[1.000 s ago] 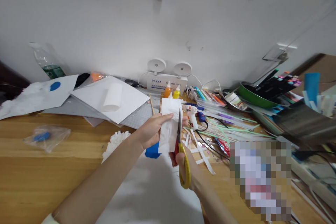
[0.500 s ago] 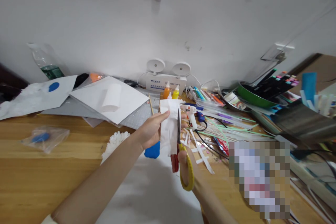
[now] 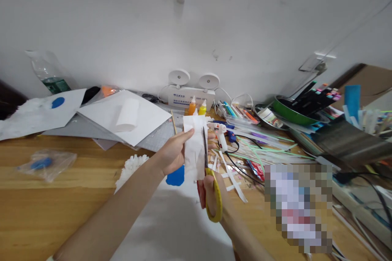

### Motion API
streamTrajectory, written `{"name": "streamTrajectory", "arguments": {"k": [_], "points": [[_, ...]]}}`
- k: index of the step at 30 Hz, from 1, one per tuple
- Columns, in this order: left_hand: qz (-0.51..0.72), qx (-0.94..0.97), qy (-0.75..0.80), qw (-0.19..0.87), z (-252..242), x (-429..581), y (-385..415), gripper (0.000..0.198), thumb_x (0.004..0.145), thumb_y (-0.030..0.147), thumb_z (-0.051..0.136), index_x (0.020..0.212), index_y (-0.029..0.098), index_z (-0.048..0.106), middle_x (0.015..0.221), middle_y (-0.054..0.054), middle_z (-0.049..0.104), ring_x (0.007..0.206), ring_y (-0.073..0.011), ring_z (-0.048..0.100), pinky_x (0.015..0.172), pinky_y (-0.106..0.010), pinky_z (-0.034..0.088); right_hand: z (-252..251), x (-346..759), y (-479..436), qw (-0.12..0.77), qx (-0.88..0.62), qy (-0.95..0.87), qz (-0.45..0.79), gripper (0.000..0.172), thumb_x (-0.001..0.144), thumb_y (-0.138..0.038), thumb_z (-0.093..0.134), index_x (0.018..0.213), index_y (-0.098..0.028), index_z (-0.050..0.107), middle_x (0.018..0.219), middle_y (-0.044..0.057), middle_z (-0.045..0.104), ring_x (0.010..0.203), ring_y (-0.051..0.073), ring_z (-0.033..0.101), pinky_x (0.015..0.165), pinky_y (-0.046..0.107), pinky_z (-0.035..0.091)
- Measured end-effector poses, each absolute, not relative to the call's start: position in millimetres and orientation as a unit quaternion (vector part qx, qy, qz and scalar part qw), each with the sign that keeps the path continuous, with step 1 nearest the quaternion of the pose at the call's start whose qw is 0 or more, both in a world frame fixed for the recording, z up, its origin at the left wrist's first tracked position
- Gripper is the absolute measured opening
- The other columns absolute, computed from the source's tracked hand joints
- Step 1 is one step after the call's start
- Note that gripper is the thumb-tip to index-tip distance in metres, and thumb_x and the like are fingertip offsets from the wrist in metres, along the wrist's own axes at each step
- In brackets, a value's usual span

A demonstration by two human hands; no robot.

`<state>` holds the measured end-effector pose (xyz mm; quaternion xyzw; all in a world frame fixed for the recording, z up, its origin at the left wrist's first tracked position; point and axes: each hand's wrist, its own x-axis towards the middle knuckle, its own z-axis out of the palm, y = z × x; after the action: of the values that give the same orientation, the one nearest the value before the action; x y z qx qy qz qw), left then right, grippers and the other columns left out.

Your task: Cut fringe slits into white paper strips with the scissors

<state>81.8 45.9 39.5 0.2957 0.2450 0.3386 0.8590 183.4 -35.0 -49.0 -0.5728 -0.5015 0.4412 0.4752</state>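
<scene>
My left hand (image 3: pixel 174 151) holds a flat white piece of paper (image 3: pixel 192 151) upright, thumb in front and some fingertips showing past its right side. Scissors (image 3: pixel 218 202) with yellow and red handles are in my right hand (image 3: pixel 210 189), fingers wrapped round the grips. Their dark blade points up and lies along the paper's right part; the second blade is hidden. Below the hands is a white sheet (image 3: pixel 171 228), with a blue patch (image 3: pixel 175 176) and a crumpled white paper mass (image 3: pixel 131 168) at its far end.
Beyond the hands stand orange (image 3: pixel 192 107) and yellow (image 3: pixel 202 108) bottles. A white glue gun (image 3: pixel 221 135), strips and a cord clutter the right. A white roll (image 3: pixel 127 115) lies on a board at left. Nearer is a plastic bag (image 3: pixel 58 165). Pens fill a green pan (image 3: pixel 288 114).
The whole view has shifted slightly, so things appear a little further left. The scissor blade leans slightly more to the left across the paper. Both hands keep their holds.
</scene>
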Motion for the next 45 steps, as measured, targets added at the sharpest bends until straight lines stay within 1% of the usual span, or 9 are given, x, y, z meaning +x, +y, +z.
{"name": "streamTrajectory", "arguments": {"k": [5, 10, 15, 19, 23, 28, 34, 38, 45], "points": [[0.347, 0.3, 0.251, 0.853, 41, 81, 46, 0.038, 0.086, 0.025, 0.039, 0.119, 0.009, 0.05, 0.103, -0.017, 0.064, 0.09, -0.0246, 0.062, 0.085, -0.041, 0.044, -54, 186, -35, 0.463, -0.521, -0.536, 0.476, 0.064, 0.064, -0.082, 0.021, 0.055, -0.02, 0.037, 0.033, -0.007, 0.032, 0.025, 0.006, 0.029, 0.028, 0.019, 0.023], [0.339, 0.314, 0.261, 0.847, 40, 79, 47, 0.035, 0.085, 0.021, 0.039, 0.113, 0.006, 0.055, 0.103, -0.017, 0.064, 0.091, -0.0239, 0.062, 0.085, -0.037, 0.044, -35, 191, -37, 0.447, -0.49, -0.58, 0.472, 0.068, 0.062, -0.083, 0.012, 0.064, -0.02, 0.038, 0.046, -0.005, 0.037, 0.036, 0.008, 0.035, 0.035, 0.021, 0.03], [0.321, 0.314, 0.264, 0.853, 41, 81, 46, 0.035, 0.085, 0.019, 0.038, 0.112, 0.005, 0.056, 0.099, -0.017, 0.065, 0.09, -0.0232, 0.062, 0.085, -0.036, 0.044, -31, 198, -38, 0.411, -0.507, -0.618, 0.438, 0.061, 0.075, -0.073, 0.01, 0.069, -0.02, 0.041, 0.056, -0.001, 0.043, 0.046, 0.012, 0.041, 0.044, 0.025, 0.035], [0.308, 0.318, 0.284, 0.85, 42, 83, 44, 0.035, 0.085, 0.018, 0.038, 0.111, 0.004, 0.056, 0.094, -0.017, 0.067, 0.088, -0.0227, 0.063, 0.084, -0.034, 0.044, -35, 197, -37, 0.431, -0.497, -0.599, 0.457, 0.057, 0.076, -0.071, 0.013, 0.071, -0.021, 0.038, 0.058, -0.002, 0.041, 0.049, 0.013, 0.042, 0.048, 0.026, 0.037], [0.311, 0.328, 0.289, 0.844, 41, 83, 44, 0.035, 0.085, 0.018, 0.038, 0.111, 0.003, 0.056, 0.094, -0.017, 0.067, 0.087, -0.0226, 0.063, 0.083, -0.034, 0.044, -29, 193, -37, 0.454, -0.477, -0.576, 0.485, 0.059, 0.072, -0.076, 0.018, 0.07, -0.021, 0.038, 0.059, -0.002, 0.042, 0.048, 0.012, 0.042, 0.046, 0.024, 0.038], [0.347, 0.334, 0.289, 0.828, 37, 81, 46, 0.039, 0.08, 0.022, 0.049, 0.116, 0.007, 0.052, 0.096, -0.015, 0.067, 0.089, -0.0229, 0.062, 0.081, -0.033, 0.046, -30, 190, -35, 0.447, -0.487, -0.588, 0.466, 0.062, 0.07, -0.078, 0.016, 0.069, -0.021, 0.04, 0.054, -0.002, 0.043, 0.044, 0.011, 0.041, 0.044, 0.023, 0.037], [0.355, 0.315, 0.289, 0.831, 42, 84, 44, 0.035, 0.084, 0.019, 0.041, 0.114, 0.007, 0.054, 0.095, -0.015, 0.067, 0.089, -0.0222, 0.063, 0.083, -0.033, 0.045, -39, 190, -32, 0.439, -0.526, -0.59, 0.427, 0.065, 0.065, -0.081, 0.02, 0.063, -0.02, 0.042, 0.046, -0.002, 0.043, 0.041, 0.011, 0.042, 0.038, 0.021, 0.035], [0.346, 0.3, 0.287, 0.841, 42, 84, 44, 0.034, 0.084, 0.018, 0.042, 0.114, 0.006, 0.055, 0.095, -0.015, 0.067, 0.089, -0.0227, 0.063, 0.084, -0.034, 0.044, -48, 185, -29, 0.464, -0.545, -0.549, 0.432, 0.068, 0.06, -0.085, 0.019, 0.056, -0.02, 0.04, 0.041, -0.003, 0.038, 0.035, 0.009, 0.039, 0.033, 0.019, 0.033], [0.336, 0.312, 0.277, 0.844, 42, 82, 44, 0.035, 0.085, 0.019, 0.04, 0.113, 0.006, 0.055, 0.095, -0.016, 0.067, 0.093, -0.0229, 0.061, 0.085, -0.034, 0.044, -60, 180, -32, 0.497, -0.555, -0.467, 0.477, 0.069, 0.053, -0.087, 0.026, 0.059, -0.02, 0.04, 0.036, -0.007, 0.032, 0.023, 0.005, 0.029, 0.023, 0.018, 0.023]]}}
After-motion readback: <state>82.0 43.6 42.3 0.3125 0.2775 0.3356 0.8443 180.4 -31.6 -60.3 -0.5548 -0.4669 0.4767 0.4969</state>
